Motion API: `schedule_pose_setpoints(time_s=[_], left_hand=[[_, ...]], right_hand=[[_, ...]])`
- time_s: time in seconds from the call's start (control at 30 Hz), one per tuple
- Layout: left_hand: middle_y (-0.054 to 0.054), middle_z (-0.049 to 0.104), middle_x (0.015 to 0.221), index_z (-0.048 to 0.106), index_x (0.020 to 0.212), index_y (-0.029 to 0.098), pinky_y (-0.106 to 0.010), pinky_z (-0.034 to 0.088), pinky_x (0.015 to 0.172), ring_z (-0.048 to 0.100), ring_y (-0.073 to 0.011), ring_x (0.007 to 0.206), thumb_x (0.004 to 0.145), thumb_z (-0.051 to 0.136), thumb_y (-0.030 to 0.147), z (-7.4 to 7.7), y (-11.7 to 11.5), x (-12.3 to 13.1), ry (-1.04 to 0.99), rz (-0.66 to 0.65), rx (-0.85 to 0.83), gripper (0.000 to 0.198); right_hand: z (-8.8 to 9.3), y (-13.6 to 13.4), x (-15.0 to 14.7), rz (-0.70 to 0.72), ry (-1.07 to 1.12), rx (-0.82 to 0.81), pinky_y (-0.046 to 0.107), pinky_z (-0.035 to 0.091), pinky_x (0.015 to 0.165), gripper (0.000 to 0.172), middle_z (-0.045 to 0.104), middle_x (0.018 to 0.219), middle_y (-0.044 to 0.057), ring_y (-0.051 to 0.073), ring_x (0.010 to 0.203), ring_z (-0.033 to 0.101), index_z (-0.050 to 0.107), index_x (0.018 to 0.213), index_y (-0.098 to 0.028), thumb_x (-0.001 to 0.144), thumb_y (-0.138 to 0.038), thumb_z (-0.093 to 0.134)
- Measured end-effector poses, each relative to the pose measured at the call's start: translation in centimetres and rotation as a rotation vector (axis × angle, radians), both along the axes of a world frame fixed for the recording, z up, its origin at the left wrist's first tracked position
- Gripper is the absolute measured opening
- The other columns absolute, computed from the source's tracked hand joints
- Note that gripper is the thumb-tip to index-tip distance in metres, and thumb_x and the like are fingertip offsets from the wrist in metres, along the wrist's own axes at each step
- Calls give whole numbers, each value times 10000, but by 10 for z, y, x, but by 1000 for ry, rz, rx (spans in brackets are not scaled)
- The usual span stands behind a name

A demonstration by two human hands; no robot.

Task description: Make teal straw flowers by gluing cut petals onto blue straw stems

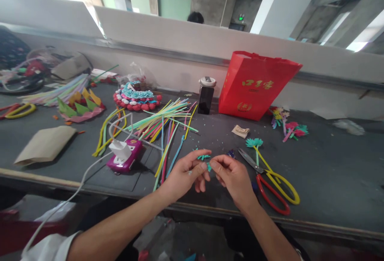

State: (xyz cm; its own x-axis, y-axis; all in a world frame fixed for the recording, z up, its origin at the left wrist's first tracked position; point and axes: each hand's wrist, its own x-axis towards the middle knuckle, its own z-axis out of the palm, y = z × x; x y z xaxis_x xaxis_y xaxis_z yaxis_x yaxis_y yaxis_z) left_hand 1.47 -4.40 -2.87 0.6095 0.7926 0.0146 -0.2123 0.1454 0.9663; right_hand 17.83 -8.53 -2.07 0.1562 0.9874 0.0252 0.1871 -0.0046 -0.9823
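Near the table's front edge, my left hand point(192, 171) and my right hand point(229, 173) meet at the fingertips. Between them is a small teal fringed piece point(209, 167), pinched by both thumbs and fingers; its exact shape is partly covered. Another bit of teal fringe point(204, 157) shows at my left index finger. Just beyond my right hand lies a teal paper flower point(254, 143) with a yellow and green stem. Scissors point(265, 171) with one red and one yellow handle rest beside it, blades half apart and pointing away to the left.
Colourful straw-like strips point(168, 117) spread left of centre, by a purple power socket point(124, 157) with a white plug and cable. A red bag point(258, 87), a phone point(206, 100) against a cup, and finished flowers point(295, 129) stand farther back. A brown paper envelope point(46, 145) lies left.
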Motion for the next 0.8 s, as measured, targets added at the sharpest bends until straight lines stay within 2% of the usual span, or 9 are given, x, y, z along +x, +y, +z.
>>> schedule_pose_setpoints(time_s=[0.2, 0.33, 0.43, 0.5, 0.53, 0.6, 0.67, 0.73, 0.8], left_hand=[[15, 627, 685, 459, 1322, 178, -198, 451, 408, 585, -104, 439, 885, 592, 390, 3, -3, 2, 42, 37, 6, 504], [19, 626, 667, 426, 1345, 191, -196, 432, 400, 567, -105, 421, 888, 580, 395, 4, -3, 3, 79, -12, 6, 524], [24, 605, 628, 448, 1320, 194, -210, 422, 398, 539, -111, 401, 923, 509, 403, 6, -4, -1, 159, -70, 55, 453], [-2, 615, 637, 562, 1191, 191, -232, 443, 436, 561, -126, 439, 955, 438, 374, 9, -11, -6, 299, -138, 245, 323], [-24, 630, 655, 618, 1094, 192, -247, 461, 475, 589, -141, 485, 965, 409, 344, 11, -17, -9, 386, -164, 417, 289], [-83, 705, 955, 645, 1117, 260, -320, 520, 692, 686, -221, 813, 910, 531, 282, 14, -32, -15, 476, -379, 915, 237], [-103, 575, 1339, 557, 1282, 340, -426, 476, 890, 586, -302, 1155, 884, 578, 258, 17, -45, -17, 556, -390, 1337, 407], [-85, 470, 1455, 522, 1321, 352, -473, 406, 984, 479, -309, 1277, 896, 564, 291, 20, -51, -16, 579, -363, 1551, 432], [-91, 640, 1195, 632, 1146, 283, -460, 409, 948, 576, -275, 1099, 887, 565, 256, 23, -46, -14, 598, -297, 1550, 269]], right_hand=[[1, -1, -3, 13, 67, -81, 189, 288, 400, 322, 482, 489, -59, 63, 418, 372, 660, 792, -162, 785, -484, 667], [1, -3, -3, 58, 24, -39, 191, 292, 409, 306, 473, 500, -56, 62, 431, 368, 651, 766, -163, 814, -465, 645], [4, -3, 7, -10, 25, 19, 186, 278, 409, 298, 434, 514, -66, 58, 444, 342, 647, 792, -168, 825, -464, 646], [7, -1, 18, -127, 68, 68, 183, 278, 411, 294, 430, 536, -67, 58, 458, 345, 651, 829, -171, 816, -465, 666], [9, 1, 23, -187, 105, 98, 182, 280, 413, 293, 430, 545, -67, 56, 461, 347, 648, 832, -172, 808, -463, 679], [10, 3, 33, -255, 181, 140, 183, 282, 413, 289, 431, 550, -69, 54, 460, 346, 637, 816, -175, 792, -456, 699], [9, 4, 38, -265, 200, 149, 186, 275, 407, 285, 436, 547, -70, 53, 452, 340, 631, 809, -177, 791, -452, 702], [7, 3, 39, -254, 147, 145, 190, 275, 407, 279, 448, 554, -66, 55, 452, 343, 634, 825, -179, 804, -452, 689], [7, 0, 37, -249, 53, 157, 195, 293, 420, 271, 456, 564, -61, 63, 465, 357, 642, 848, -183, 825, -452, 666]])
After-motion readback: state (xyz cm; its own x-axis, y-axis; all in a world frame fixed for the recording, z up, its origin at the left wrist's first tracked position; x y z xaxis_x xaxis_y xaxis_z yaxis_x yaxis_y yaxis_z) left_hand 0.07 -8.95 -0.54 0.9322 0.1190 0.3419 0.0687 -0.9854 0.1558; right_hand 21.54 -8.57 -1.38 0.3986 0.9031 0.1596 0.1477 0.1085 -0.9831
